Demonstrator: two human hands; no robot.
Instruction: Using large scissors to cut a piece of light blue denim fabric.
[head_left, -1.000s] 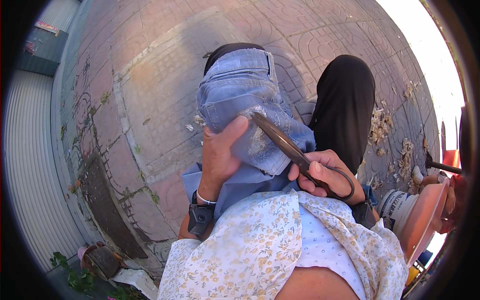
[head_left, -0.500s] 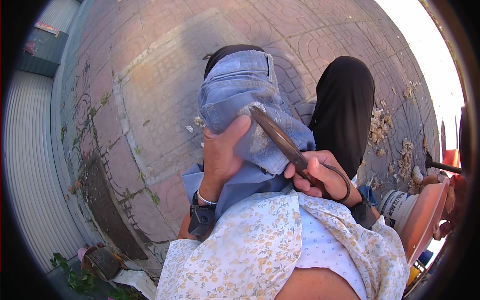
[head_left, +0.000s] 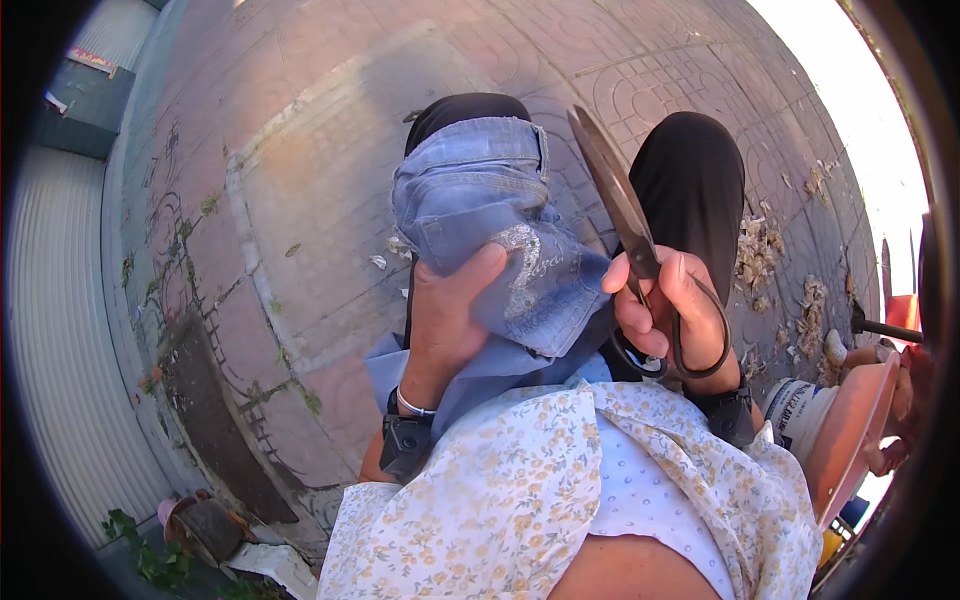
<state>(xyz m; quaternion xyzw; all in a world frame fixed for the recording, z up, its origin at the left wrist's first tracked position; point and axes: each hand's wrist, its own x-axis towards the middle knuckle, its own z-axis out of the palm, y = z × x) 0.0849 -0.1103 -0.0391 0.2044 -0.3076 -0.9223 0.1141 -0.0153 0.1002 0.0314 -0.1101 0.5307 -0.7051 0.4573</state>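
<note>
A pair of light-blue jeans [head_left: 480, 190] is draped over my left knee, its waistband and a belt loop at the far end. Silvery glitter trim curves across a denim patch or pocket in the middle. My left hand [head_left: 447, 315] grips the denim from the left, its thumb lying on top beside the trim. Large dark scissors [head_left: 617, 195] are in my right hand [head_left: 680, 312], with fingers through the black handles and the blades nearly closed, pointing up and away. The right thumb and fingertips are at the denim's right corner; whether they pinch it I cannot tell.
My right knee [head_left: 688, 180] in black cloth rises beside the jeans. Pale scraps [head_left: 760, 255] litter the paving to the right. An orange basin [head_left: 850, 440] and a white bucket [head_left: 797, 412] stand at lower right. A ribbed shutter [head_left: 80, 330] runs along the left.
The scissors have lifted off the glitter trim and swung up and right with my right hand. The trim is now uncovered. My left hand has barely moved.
</note>
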